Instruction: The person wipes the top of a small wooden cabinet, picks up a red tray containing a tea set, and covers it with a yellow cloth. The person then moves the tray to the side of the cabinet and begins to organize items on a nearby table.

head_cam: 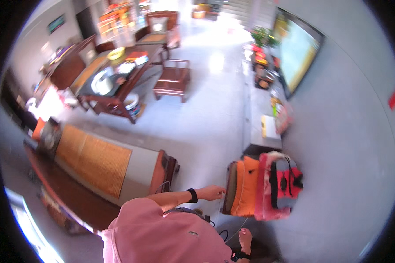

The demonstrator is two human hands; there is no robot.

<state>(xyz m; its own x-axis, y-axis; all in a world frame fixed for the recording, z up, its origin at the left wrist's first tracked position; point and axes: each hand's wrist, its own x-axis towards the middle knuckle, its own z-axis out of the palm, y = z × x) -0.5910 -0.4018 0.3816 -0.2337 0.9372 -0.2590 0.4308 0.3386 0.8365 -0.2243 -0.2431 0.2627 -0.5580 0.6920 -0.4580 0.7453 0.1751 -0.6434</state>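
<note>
My left hand [211,192], with a black band at the wrist, reaches across in front of my pink shirt [171,236]. Its fingers are loosely bent and nothing shows in them. Just right of it is a wooden chair [228,187] piled with an orange cushion [247,187] and a pink fleecy cloth [262,194]. On top of that pile lies a red, black and grey bag [286,184]. My right hand [245,237] hangs low beside my body, fingers curled, with a watch at its wrist. A thin cord [238,228] runs close to it; whether the hand grips it is unclear.
A wooden sofa [144,176] with a bamboo mat [92,157] stands left. Beyond are a tea table [131,82] bearing a white kettle [102,84], a small wooden chair [172,79] and a bucket [131,103]. A long low cabinet [255,108] lines the right wall beneath a television [298,49].
</note>
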